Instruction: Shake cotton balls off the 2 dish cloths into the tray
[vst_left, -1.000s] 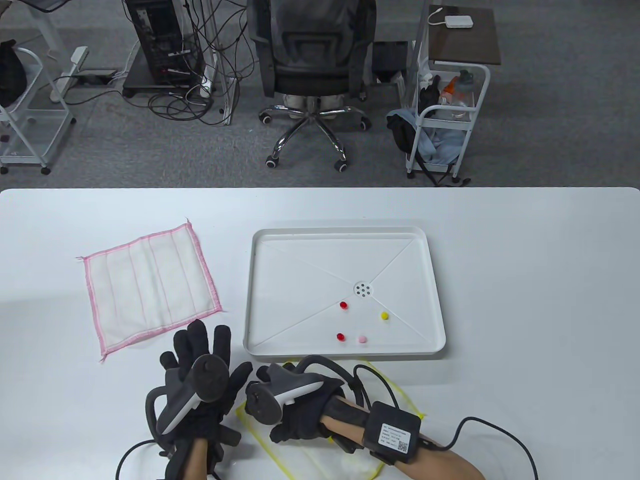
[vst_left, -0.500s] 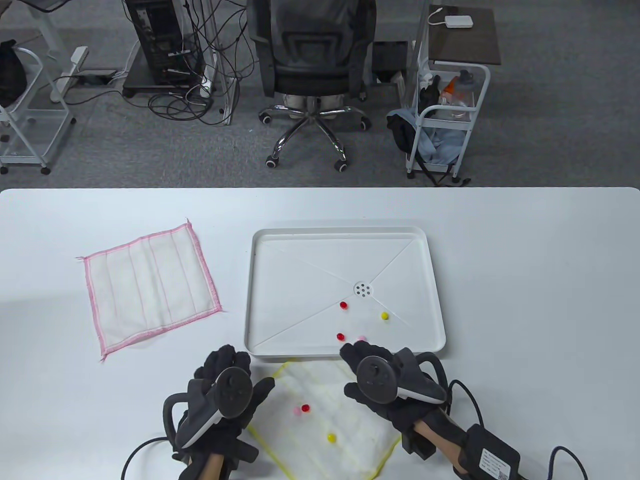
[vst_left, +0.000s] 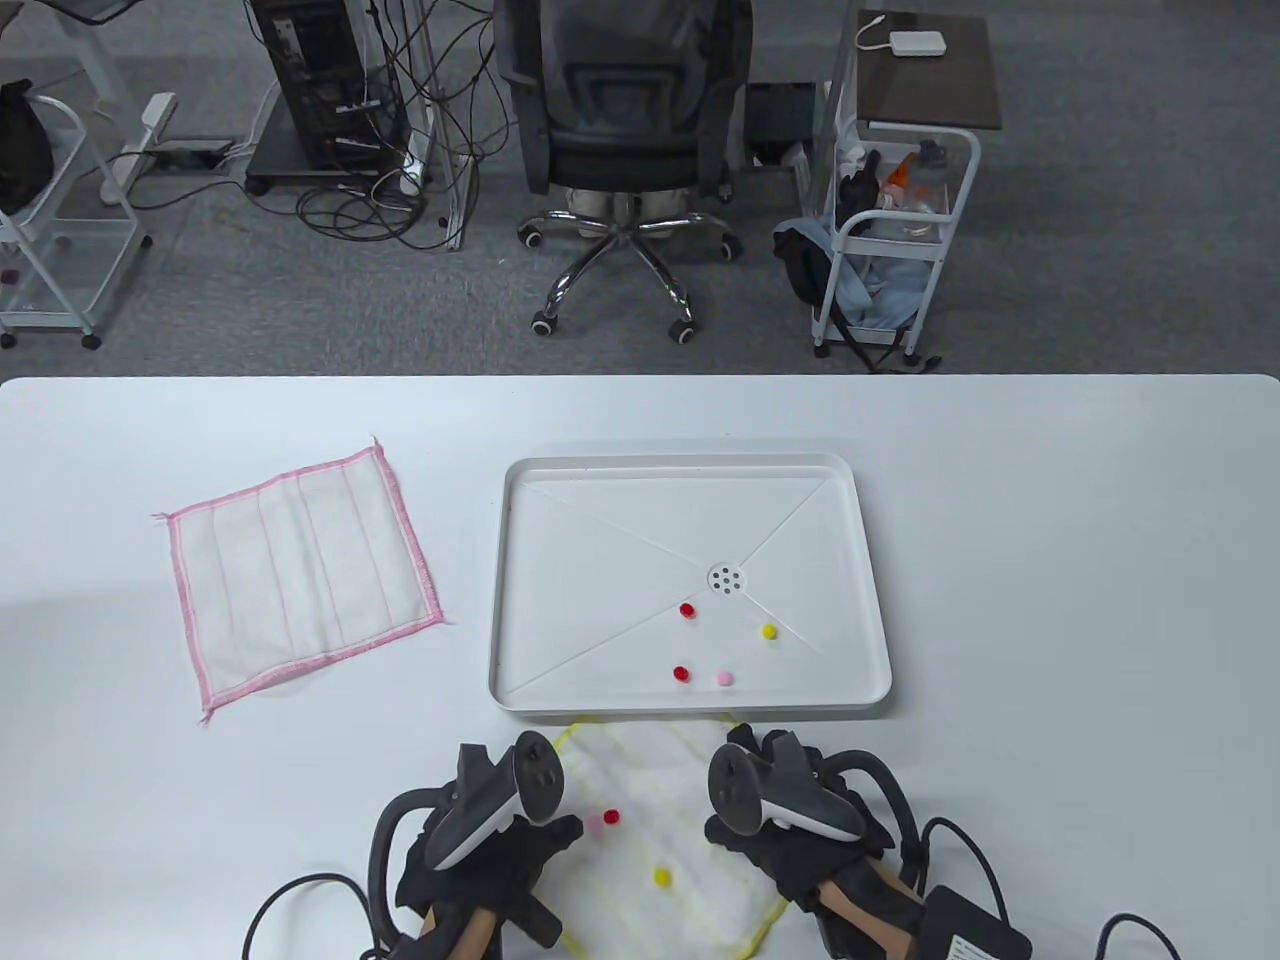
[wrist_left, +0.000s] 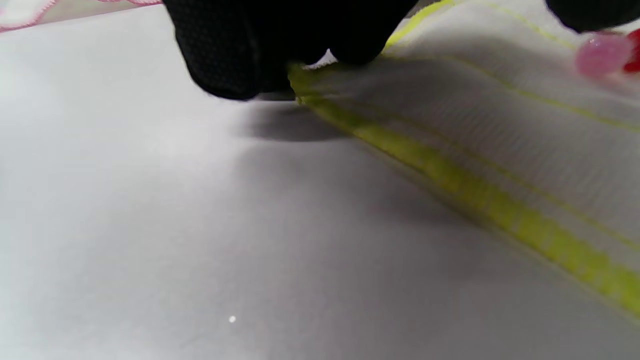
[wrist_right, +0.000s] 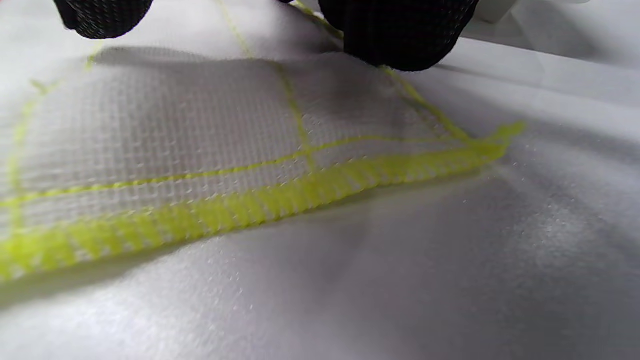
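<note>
A yellow-edged dish cloth (vst_left: 690, 800) lies flat at the table's near edge, just below the white tray (vst_left: 690, 463). On it sit a red ball (vst_left: 611, 817), a pink ball (vst_left: 596, 822) and a yellow ball (vst_left: 662, 877). My left hand (vst_left: 550, 800) pinches the cloth's left hem (wrist_left: 320, 100), which is slightly raised; the pink ball (wrist_left: 602, 52) lies close by. My right hand (vst_left: 760, 750) curls onto the cloth's right side, with a fingertip (wrist_right: 400, 35) on the yellow hem. Several balls lie in the tray. A pink-edged cloth (vst_left: 300, 575) lies flat at left, with no balls on it.
The tray's near rim (vst_left: 690, 712) almost touches the yellow-edged cloth's far edge. Cables (vst_left: 1130, 925) trail from both wrists over the table's near edge. An office chair (vst_left: 625, 130) and a white trolley (vst_left: 890, 250) stand beyond the far side.
The right hand swept from the cloth's left side to its right side, uncovering the balls. Both hands then drew back towards me and curled onto the cloth's two edges.
</note>
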